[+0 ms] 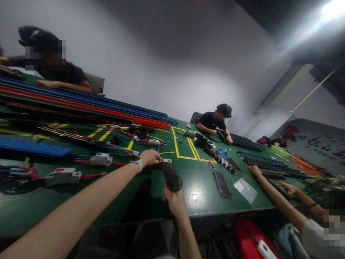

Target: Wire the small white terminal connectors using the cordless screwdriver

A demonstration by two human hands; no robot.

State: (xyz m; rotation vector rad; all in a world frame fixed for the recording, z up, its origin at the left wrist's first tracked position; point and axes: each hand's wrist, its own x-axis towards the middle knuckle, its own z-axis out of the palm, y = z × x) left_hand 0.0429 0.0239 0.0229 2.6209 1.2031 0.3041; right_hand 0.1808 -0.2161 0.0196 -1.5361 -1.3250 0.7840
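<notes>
My right hand (175,199) is wrapped round the grip of a black power screwdriver (172,178), whose nose points away from me toward my left fingers. My left hand (150,157), with a pale watch on the wrist, is closed right at the screwdriver's tip. What its fingers pinch is too small to make out. Just beyond the tip lies a small white piece with an orange mark (167,160), partly hidden. Left of my hands lie white circuit breakers (64,176) with coloured wires, one ending in a red lead (93,175) with a metal lug.
Long blue and orange rails (151,121) run across the back left of the green table (199,205). A blue strip (35,145) lies at left. To the right are a plastic bag (245,190) and a co-worker's arms (280,198). Other people sit across the table.
</notes>
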